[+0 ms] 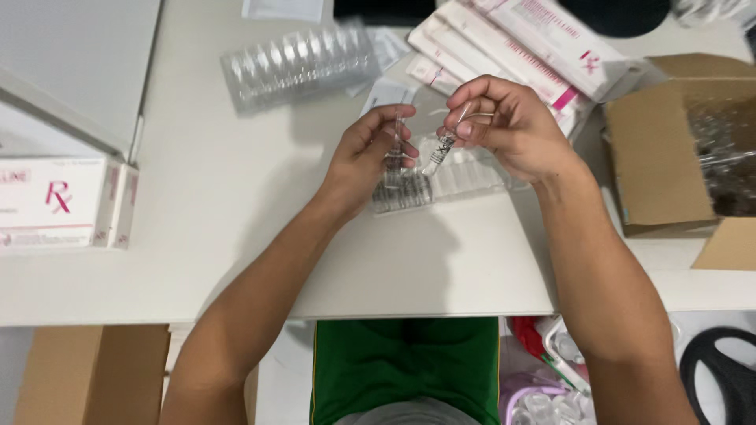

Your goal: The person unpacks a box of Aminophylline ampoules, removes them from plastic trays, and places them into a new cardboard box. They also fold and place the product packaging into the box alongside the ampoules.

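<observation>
white and wide, the bench (pixel 236 236) carried a spare clear plastic tray (pixel 295 63) at its far edge, a fan of long white-and-pink cartons (pixel 512 47) behind the hands, a white carton with pink print (pixel 59 203) at the left, and an open brown cardboard box (pixel 661 149) at the right. just under the hands lay a clear blister tray (pixel 441 185) whose near end was partly filled with small glass ampoules. the left hand (pixel 364 157) had its fingers closed round one slim clear ampoule (pixel 396 142), held nearly upright right above that tray. the right hand (pixel 508 126) pinched a second ampoule with dark printing (pixel 439 151) between thumb and fingertips, tilted so its lower end pointed down toward the tray; a thin clear piece near the same fingertips was too blurred to identify. the glass looked thin and slick, so a light pinch could have let either ampoule slip and strike the tray or the bench, and too hard a squeeze at a narrow neck could have snapped it; the two ampoules were also close enough to knock together. both forearms reached forward over the near edge of the bench and angled inward, wrists raised off the surface, the left palm turned right and the right hand curled with its knuckles up.
</observation>
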